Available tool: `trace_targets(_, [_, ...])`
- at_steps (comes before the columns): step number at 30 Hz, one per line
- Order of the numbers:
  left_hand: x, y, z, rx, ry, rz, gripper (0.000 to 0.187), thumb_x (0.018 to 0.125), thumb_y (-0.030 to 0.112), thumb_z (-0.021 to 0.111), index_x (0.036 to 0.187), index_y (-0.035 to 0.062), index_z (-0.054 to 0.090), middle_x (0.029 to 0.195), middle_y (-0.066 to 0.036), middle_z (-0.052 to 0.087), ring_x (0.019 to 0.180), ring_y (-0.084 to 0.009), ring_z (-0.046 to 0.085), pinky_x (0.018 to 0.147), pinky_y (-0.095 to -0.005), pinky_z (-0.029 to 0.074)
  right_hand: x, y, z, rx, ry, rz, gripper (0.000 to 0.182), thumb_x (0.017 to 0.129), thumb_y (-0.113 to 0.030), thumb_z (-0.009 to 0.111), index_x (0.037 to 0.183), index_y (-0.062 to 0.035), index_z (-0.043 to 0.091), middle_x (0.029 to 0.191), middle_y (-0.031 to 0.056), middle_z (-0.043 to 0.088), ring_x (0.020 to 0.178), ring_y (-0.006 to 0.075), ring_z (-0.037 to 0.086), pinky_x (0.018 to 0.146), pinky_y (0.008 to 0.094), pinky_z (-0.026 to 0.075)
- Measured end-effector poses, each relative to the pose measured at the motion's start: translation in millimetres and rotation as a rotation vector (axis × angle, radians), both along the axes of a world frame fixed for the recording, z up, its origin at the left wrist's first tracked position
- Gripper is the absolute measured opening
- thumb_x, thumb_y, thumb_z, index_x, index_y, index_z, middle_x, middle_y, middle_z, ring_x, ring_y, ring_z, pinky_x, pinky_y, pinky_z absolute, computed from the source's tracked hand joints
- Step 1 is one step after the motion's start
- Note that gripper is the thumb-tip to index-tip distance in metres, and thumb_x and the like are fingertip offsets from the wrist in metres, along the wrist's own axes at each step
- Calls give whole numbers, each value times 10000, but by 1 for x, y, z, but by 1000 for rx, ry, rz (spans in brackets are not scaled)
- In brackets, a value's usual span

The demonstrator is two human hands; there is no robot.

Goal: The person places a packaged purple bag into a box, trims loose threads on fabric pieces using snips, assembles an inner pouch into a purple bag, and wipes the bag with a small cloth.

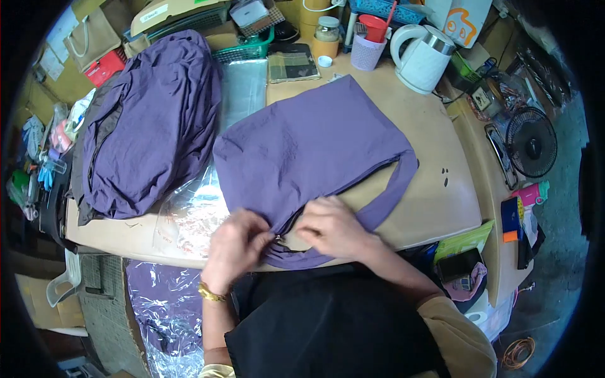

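A purple fabric shoulder bag lies flat on the table with its opening edge towards me. Its strap loops from the right corner round to the near left one. My left hand is closed at the near left end of the zip, pinching the bag's corner beside a small metal piece. Just right of it, my right hand has its fingers curled onto the zipped edge. What exactly lies between those fingers is hidden.
Left on the table is a pile of purple bags. Clear plastic sleeves lie beside it. A white kettle, a lilac cup and a jar stand behind. Wrapped purple items sit below the near edge.
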State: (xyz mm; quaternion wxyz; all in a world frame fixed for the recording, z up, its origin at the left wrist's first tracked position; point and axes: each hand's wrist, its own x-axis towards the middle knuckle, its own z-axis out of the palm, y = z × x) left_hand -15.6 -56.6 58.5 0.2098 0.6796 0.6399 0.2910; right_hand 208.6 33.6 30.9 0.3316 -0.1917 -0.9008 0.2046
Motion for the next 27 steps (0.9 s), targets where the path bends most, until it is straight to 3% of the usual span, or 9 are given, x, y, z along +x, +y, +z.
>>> trace_targets(4, [-37, 43, 18, 447, 143, 386, 511, 754, 300, 850, 1118, 1, 651, 1029, -161, 650, 982, -348, 645, 835, -424, 516, 35, 32, 24, -161, 70, -262, 32, 799, -44, 706, 805, -60, 679, 740, 92, 610, 756, 283, 603, 698, 390, 468])
trace_targets(7, [-63, 94, 0, 458, 212, 407, 611, 763, 364, 839, 1212, -3, 649, 1110, -168, 652, 1031, -339, 647, 868, -404, 518, 54, 74, 49, 86, 35, -412, 116, 804, -50, 703, 913, -33, 668, 916, 129, 630, 874, 310, 621, 802, 411, 485])
trace_targets(11, [-64, 118, -8, 430, 38, 435, 254, 841, 223, 774, 994, 22, 746, 864, -115, 697, 747, -268, 698, 701, -355, 531, 70, 194, 60, -70, 185, -607, 232, 857, -110, 708, 1061, -11, 665, 1040, 168, 676, 1032, 303, 651, 889, 380, 515])
trace_targets(13, [-62, 118, -10, 459, 35, 453, 214, 872, 203, 746, 977, 16, 748, 871, -130, 703, 768, -275, 703, 699, -361, 525, 64, 260, 42, -133, 165, -568, 274, 875, -115, 713, 1113, 14, 671, 1079, 138, 697, 997, 205, 671, 889, 329, 517])
trace_targets(17, [-68, 124, -31, 599, -107, 448, 224, 943, 199, 683, 897, -17, 718, 756, -139, 667, 658, -225, 642, 664, -346, 498, 44, 327, 4, -423, 152, -343, 287, 859, -200, 726, 1084, -23, 700, 1126, 180, 700, 1026, 251, 674, 890, 373, 514])
trace_targets(21, [-82, 130, -36, 523, -366, 528, 354, 1014, 228, 597, 784, -41, 600, 647, -64, 566, 583, -178, 385, 602, -332, 423, 38, 319, 35, -291, 31, -579, 295, 879, -207, 716, 1088, -4, 669, 1123, 183, 685, 1024, 246, 655, 882, 356, 499])
trace_targets(22, [-74, 130, -25, 625, -220, 539, 260, 1001, 188, 613, 866, -34, 632, 715, -35, 607, 608, -170, 460, 622, -318, 445, 36, 310, 41, -164, 85, -620, 331, 899, -196, 711, 1147, 9, 632, 1081, 149, 687, 982, 213, 652, 854, 328, 500])
trace_targets(24, [-60, 132, -6, 953, -24, 595, 145, 973, 131, 642, 947, -11, 649, 789, -43, 624, 664, -167, 538, 649, -309, 470, 30, 288, 54, 519, 291, -761, 247, 918, -195, 689, 1062, -4, 631, 909, 112, 673, 860, 228, 644, 824, 335, 503])
trace_targets(27, [-36, 83, 27, 577, -269, 305, 73, 944, 61, 665, 966, -8, 653, 871, -34, 636, 760, -107, 589, 713, -248, 485, 32, 191, 83, -88, 303, -429, 206, 911, -205, 683, 911, -11, 614, 791, 130, 664, 800, 337, 653, 792, 428, 495])
